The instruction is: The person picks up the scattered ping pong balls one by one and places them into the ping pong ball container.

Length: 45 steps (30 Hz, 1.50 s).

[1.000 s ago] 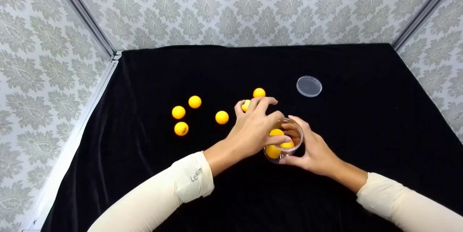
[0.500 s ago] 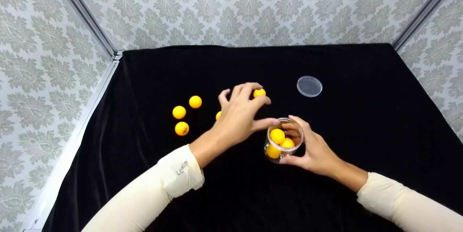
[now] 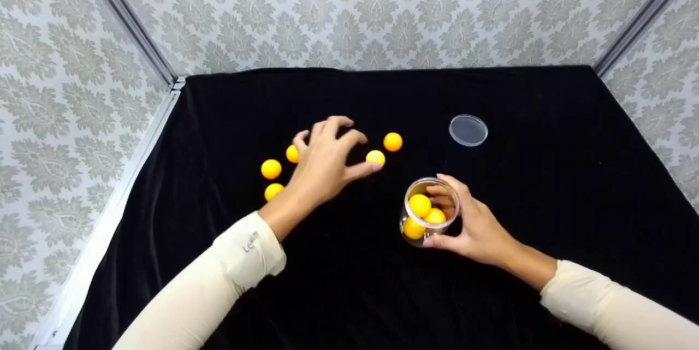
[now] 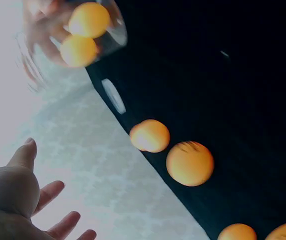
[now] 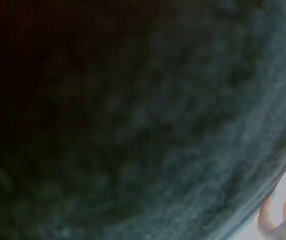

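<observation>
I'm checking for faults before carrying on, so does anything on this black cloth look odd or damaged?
Nothing is plainly broken. In the left wrist view, one loose orange ball shows dark marks near its top, breaking up its plain surface; they may be printing.

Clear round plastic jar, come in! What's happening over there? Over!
Left hand over black cloth, holds nothing. Right hand grips clear round plastic jar, three orange balls visible inside. Clear round lid lies off; nothing covers the jar.

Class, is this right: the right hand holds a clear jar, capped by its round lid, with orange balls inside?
Not capped: the head view shows the round lid on the black cloth. The right hand does hold the clear jar, with orange balls inside.
</observation>
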### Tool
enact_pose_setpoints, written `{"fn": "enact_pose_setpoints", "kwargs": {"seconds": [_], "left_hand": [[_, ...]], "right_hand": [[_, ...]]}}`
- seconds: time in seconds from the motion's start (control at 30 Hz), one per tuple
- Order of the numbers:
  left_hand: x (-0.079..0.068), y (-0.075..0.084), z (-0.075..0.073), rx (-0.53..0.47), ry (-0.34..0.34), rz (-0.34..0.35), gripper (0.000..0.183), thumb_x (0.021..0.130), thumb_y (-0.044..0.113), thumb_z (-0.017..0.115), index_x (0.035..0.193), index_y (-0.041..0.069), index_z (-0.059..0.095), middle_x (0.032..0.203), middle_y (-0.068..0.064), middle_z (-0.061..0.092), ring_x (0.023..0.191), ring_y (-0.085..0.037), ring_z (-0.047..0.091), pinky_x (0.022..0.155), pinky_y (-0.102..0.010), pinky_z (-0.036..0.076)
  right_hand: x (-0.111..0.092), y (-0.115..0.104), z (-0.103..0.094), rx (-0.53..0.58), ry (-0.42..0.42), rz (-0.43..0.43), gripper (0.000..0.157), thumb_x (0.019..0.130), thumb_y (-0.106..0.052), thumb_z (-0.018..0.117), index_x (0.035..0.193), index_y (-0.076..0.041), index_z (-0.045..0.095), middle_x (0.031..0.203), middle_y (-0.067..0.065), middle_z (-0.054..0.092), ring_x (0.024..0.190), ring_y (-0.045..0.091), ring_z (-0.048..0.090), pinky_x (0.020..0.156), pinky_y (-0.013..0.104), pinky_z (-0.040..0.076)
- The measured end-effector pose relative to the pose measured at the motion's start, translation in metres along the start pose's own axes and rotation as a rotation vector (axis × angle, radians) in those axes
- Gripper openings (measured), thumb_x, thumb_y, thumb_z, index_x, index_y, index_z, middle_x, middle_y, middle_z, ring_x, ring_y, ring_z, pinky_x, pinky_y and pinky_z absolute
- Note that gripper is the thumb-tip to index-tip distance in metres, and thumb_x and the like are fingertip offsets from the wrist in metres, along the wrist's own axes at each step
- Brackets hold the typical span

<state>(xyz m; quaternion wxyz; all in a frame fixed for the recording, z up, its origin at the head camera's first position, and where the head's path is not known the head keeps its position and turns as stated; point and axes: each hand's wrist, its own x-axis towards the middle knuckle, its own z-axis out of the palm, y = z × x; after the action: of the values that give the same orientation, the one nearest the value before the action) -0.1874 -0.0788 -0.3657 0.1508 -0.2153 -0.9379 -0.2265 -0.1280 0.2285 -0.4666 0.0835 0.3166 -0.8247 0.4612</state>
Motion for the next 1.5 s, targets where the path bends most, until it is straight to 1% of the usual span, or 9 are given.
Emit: {"fn": "enact_pose_setpoints", "kwargs": {"seconds": [0.13,0.37,0.57,0.63,0.87,1.0,1.13,1.23,1.5], "left_hand": [[-0.001,-0.016,0.002,0.025,-0.004,-0.051,0.049,0.084,0.06,0.075,0.115,0.023,0.07,0.141,-0.005,0.053,0.13,-0.033,0.048,0.106,-0.068,0.027],[-0.004,-0.036,0.008,0.048,-0.03,-0.102,0.052,0.084,0.063,0.072,0.115,0.021,0.071,0.142,-0.006,0.052,0.131,-0.035,0.048,0.106,-0.07,0.026],[-0.007,-0.051,0.013,0.043,-0.068,-0.152,0.053,0.084,0.063,0.072,0.116,0.021,0.071,0.144,-0.007,0.05,0.134,-0.036,0.044,0.108,-0.071,0.024],[-0.009,-0.054,0.015,0.041,-0.078,-0.164,0.053,0.084,0.063,0.073,0.116,0.021,0.071,0.144,-0.007,0.049,0.135,-0.036,0.044,0.108,-0.072,0.023],[-0.011,-0.06,0.023,0.039,-0.096,-0.193,0.05,0.084,0.058,0.077,0.116,0.02,0.071,0.144,-0.008,0.05,0.135,-0.037,0.044,0.109,-0.073,0.022],[-0.012,-0.062,0.028,0.054,-0.105,-0.199,0.051,0.083,0.06,0.075,0.115,0.02,0.071,0.143,-0.007,0.05,0.135,-0.037,0.044,0.109,-0.073,0.023],[-0.016,-0.063,0.032,0.061,-0.108,-0.192,0.053,0.083,0.062,0.075,0.114,0.02,0.071,0.142,-0.007,0.05,0.133,-0.037,0.046,0.108,-0.072,0.023],[-0.018,-0.065,0.037,0.061,-0.115,-0.192,0.052,0.083,0.061,0.076,0.114,0.02,0.071,0.141,-0.007,0.051,0.132,-0.038,0.046,0.108,-0.072,0.023],[-0.022,-0.068,0.045,0.067,-0.143,-0.183,0.05,0.082,0.059,0.077,0.112,0.019,0.07,0.141,-0.009,0.05,0.13,-0.036,0.044,0.107,-0.074,0.021]], "right_hand": [[0.0,0.0,0.0,-0.007,-0.001,0.01,0.113,0.07,-0.032,0.094,0.157,-0.004,0.028,0.141,0.007,0.061,0.122,0.025,0.066,0.101,0.035,0.052],[0.0,0.001,0.0,-0.01,0.002,0.019,0.114,0.069,-0.032,0.095,0.157,-0.005,0.028,0.141,0.006,0.062,0.122,0.024,0.067,0.102,0.033,0.052],[0.0,0.0,0.0,-0.014,0.002,0.035,0.113,0.07,-0.033,0.094,0.159,-0.013,0.027,0.141,0.005,0.061,0.12,0.024,0.068,0.102,0.034,0.052],[0.0,-0.001,0.0,-0.014,0.003,0.036,0.113,0.07,-0.033,0.094,0.159,-0.013,0.028,0.141,0.005,0.061,0.12,0.024,0.068,0.102,0.034,0.052],[0.0,-0.001,-0.001,-0.022,0.002,0.039,0.113,0.07,-0.034,0.094,0.158,-0.013,0.028,0.142,0.004,0.061,0.121,0.024,0.067,0.102,0.034,0.052],[0.0,-0.001,-0.001,-0.021,0.004,0.04,0.113,0.069,-0.034,0.095,0.158,-0.008,0.028,0.142,0.004,0.061,0.121,0.025,0.067,0.103,0.034,0.052],[0.0,0.0,0.0,-0.022,0.005,0.038,0.114,0.069,-0.033,0.095,0.159,-0.013,0.028,0.141,0.005,0.061,0.121,0.025,0.067,0.103,0.034,0.052],[0.0,0.0,0.0,-0.022,0.004,0.036,0.114,0.069,-0.033,0.095,0.159,-0.021,0.026,0.141,0.005,0.061,0.121,0.025,0.067,0.103,0.034,0.052],[0.0,-0.001,0.0,-0.038,0.006,0.031,0.114,0.069,-0.034,0.095,0.159,-0.017,0.027,0.141,0.004,0.061,0.12,0.024,0.068,0.101,0.035,0.053]]}}
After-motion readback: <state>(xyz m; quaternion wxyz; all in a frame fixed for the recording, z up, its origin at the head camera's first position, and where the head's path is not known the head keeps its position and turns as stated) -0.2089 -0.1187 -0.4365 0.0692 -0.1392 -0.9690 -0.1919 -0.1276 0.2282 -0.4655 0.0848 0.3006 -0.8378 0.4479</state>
